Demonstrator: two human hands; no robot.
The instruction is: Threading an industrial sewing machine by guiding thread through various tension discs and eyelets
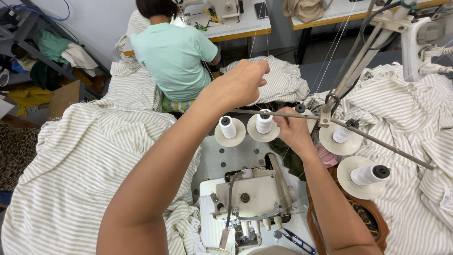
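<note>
Threading work at the overlock machine (250, 196) looks partway: left hand (238, 85) raised far-centre with fingertips pinched together on a thin white thread (254, 45) running up, right hand (295, 130) curled around the thread-stand rod (283, 114) just behind the second spool (264, 123), its fingers hidden so grip unclear. Four white spools sit on discs, the far-left spool (228, 127) and the two right ones untouched; striped fabric (85, 160) heaped left and right, no clear labels or packages, only a small white tag (446, 198) at the right edge, blue snips (295, 238) near

Thread between pinched hands (264, 104) barely visible
</note>
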